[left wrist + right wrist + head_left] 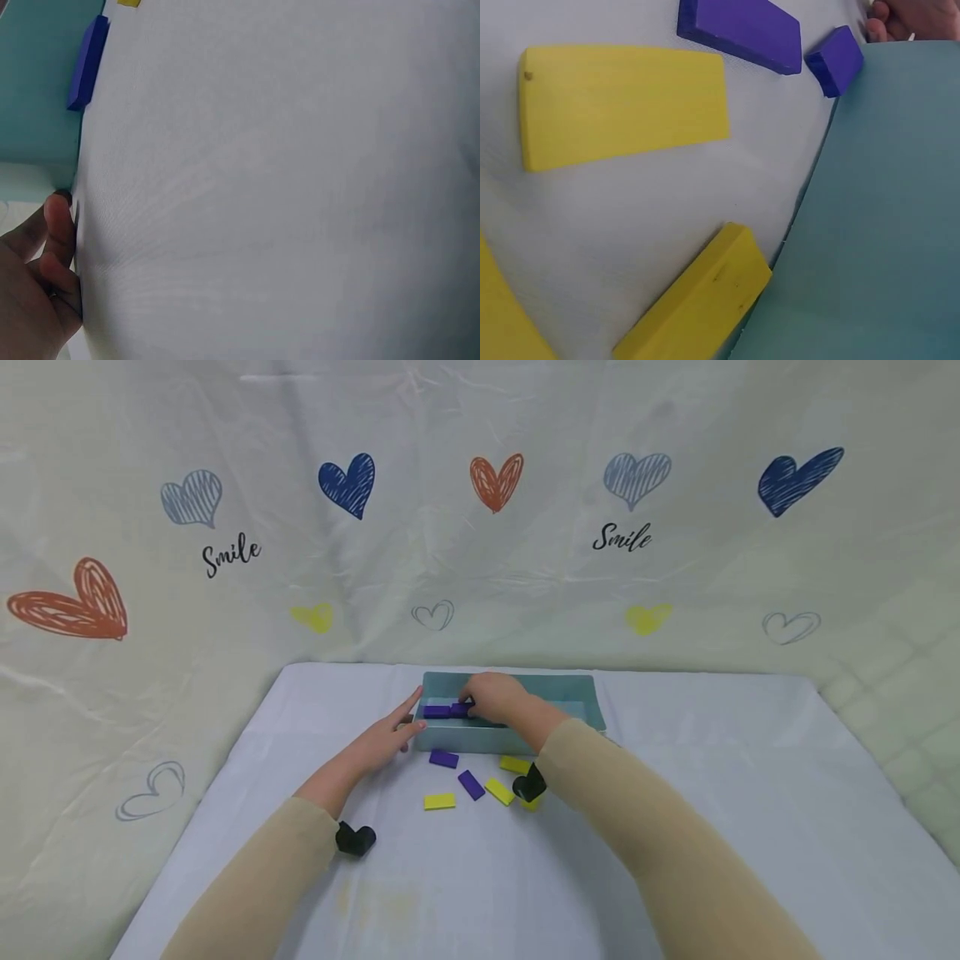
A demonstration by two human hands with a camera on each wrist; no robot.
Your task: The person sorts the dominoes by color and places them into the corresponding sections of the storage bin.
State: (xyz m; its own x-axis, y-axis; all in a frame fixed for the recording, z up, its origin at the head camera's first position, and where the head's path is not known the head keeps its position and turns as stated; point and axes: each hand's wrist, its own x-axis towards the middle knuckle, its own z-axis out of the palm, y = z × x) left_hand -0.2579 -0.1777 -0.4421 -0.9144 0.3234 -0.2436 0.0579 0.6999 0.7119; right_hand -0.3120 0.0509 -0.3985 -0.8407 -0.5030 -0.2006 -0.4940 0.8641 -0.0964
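Beige sleeves [667, 835] lead to the box [468, 741] on the desk [750, 760]. Left hand [378, 745]: fingers spread at the box's left end, well placed to steady it. Right hand [497, 697]: fingers apparently pinching a purple block [458, 710] inside the box, its right end hidden. Good placement calls for lowering it flat, end to end with the neighbouring block [437, 712], and releasing without a nudge.

smooth plastic-looking bin [465, 742], matt wood-like blocks [622, 105], woven-looking tablecloth [750, 810]
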